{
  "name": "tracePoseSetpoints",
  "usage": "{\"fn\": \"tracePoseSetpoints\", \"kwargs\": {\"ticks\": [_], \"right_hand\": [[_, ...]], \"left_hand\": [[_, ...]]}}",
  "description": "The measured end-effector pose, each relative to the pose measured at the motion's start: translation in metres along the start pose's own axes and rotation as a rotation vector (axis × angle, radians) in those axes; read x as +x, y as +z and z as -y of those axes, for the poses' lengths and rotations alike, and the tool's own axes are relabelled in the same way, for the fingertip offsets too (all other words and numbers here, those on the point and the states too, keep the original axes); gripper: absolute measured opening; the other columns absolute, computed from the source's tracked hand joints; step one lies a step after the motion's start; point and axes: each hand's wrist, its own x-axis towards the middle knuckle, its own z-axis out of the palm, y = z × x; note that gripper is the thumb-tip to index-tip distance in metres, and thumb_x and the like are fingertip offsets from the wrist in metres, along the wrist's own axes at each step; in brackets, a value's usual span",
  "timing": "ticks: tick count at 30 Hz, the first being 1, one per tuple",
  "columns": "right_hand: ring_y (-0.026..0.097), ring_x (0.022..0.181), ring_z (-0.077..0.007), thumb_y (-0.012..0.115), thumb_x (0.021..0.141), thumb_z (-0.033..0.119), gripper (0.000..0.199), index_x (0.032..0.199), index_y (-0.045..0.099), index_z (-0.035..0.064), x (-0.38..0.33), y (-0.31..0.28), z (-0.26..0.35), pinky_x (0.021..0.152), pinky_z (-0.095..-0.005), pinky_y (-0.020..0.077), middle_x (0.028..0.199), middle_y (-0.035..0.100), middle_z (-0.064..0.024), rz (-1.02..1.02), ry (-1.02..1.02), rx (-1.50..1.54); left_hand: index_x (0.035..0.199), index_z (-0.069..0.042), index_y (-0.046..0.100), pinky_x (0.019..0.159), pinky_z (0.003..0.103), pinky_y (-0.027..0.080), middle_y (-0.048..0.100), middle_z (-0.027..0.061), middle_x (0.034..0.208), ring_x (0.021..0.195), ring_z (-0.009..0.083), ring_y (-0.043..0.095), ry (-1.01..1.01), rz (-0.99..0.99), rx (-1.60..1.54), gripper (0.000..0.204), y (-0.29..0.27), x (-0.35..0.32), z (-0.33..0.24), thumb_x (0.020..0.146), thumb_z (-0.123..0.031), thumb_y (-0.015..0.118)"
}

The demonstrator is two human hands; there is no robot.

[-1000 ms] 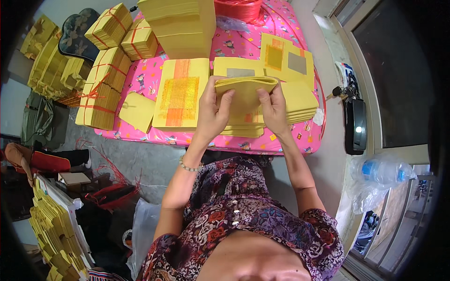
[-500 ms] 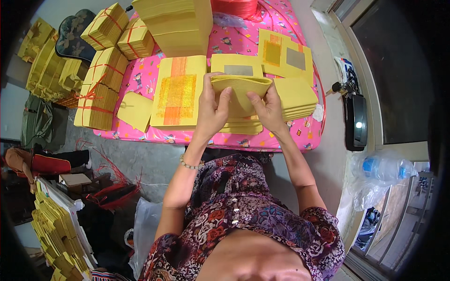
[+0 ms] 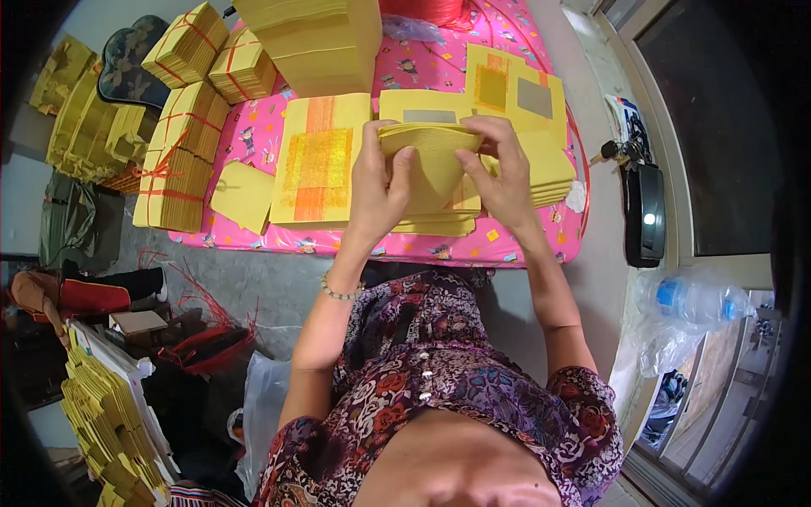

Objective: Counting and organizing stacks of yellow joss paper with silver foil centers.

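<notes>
Both my hands hold a small sheaf of yellow paper sheets [image 3: 432, 165], bent into a curve, above the front of the table. My left hand [image 3: 382, 177] grips its left side, thumb on the near face and fingers behind. At the right edge, my right hand [image 3: 498, 169] pinches the sheaf between thumb and fingers. Under it lies a stack of yellow sheets [image 3: 431, 226], partly covered by the sheaf and my hands. Left of it is a yellow stack with a gold-and-orange printed patch [image 3: 318, 160]. A plain yellow stack [image 3: 549, 177] sits to the right.
The table has a pink patterned cover [image 3: 338, 245]. Bundles tied with red string [image 3: 176, 193] line its left side; a tall yellow stack [image 3: 317, 46] stands behind. Loose sheets with gold and silver patches [image 3: 534, 97] lie at the back right. Another person [image 3: 51, 296] is at far left.
My right hand has shifted slightly right and up, its fingers now over the sheaf's upper right edge. The sheaf's top is less folded over. My left hand stays nearly in place.
</notes>
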Motion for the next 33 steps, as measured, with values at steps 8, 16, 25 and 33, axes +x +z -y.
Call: {"fn": "tracePoseSetpoints", "kwargs": {"ticks": [8,16,25,33], "right_hand": [[0.063,0.082,-0.0180,0.069,0.078,0.007,0.024,0.099,0.061,0.0019,0.003,-0.017,0.003,0.071,-0.0281,0.0534,0.098,0.060,-0.0092,0.057,0.001,-0.007],[0.064,0.082,-0.0156,0.067,0.079,0.002,0.017,0.095,0.063,0.0022,0.000,-0.016,-0.001,0.070,-0.0263,0.0541,0.102,0.062,-0.0103,-0.033,0.005,-0.041],[0.061,0.081,-0.0106,0.062,0.085,0.002,0.014,0.098,0.057,0.0005,0.005,-0.032,-0.016,0.067,-0.0224,0.0518,0.105,0.058,-0.0090,-0.092,0.378,0.415],[0.061,0.086,-0.0119,0.060,0.088,0.009,0.014,0.100,0.055,0.0031,0.000,-0.031,-0.031,0.070,-0.0249,0.0545,0.099,0.059,-0.0049,-0.308,0.524,0.612]], "left_hand": [[0.113,-0.002,0.041,0.080,0.025,0.043,0.053,0.0074,0.099,0.092,0.0111,0.051,-0.062,0.087,-0.030,0.025,0.000,0.000,-0.020,0.090,-0.002,0.051],[0.117,-0.001,0.042,0.081,0.030,0.046,0.057,0.0139,0.101,0.095,0.0186,0.057,0.048,0.025,-0.157,0.037,0.002,0.010,-0.002,0.085,-0.003,0.059],[0.123,-0.002,0.046,0.092,0.037,0.041,0.052,0.0158,0.114,0.109,0.0275,0.052,0.230,-0.056,0.337,0.053,-0.006,0.007,-0.006,0.077,-0.012,0.070],[0.121,-0.001,0.047,0.089,0.037,0.043,0.049,0.0146,0.114,0.107,0.0276,0.050,0.077,-0.152,0.149,0.052,-0.011,0.000,-0.004,0.078,-0.019,0.071]]}}
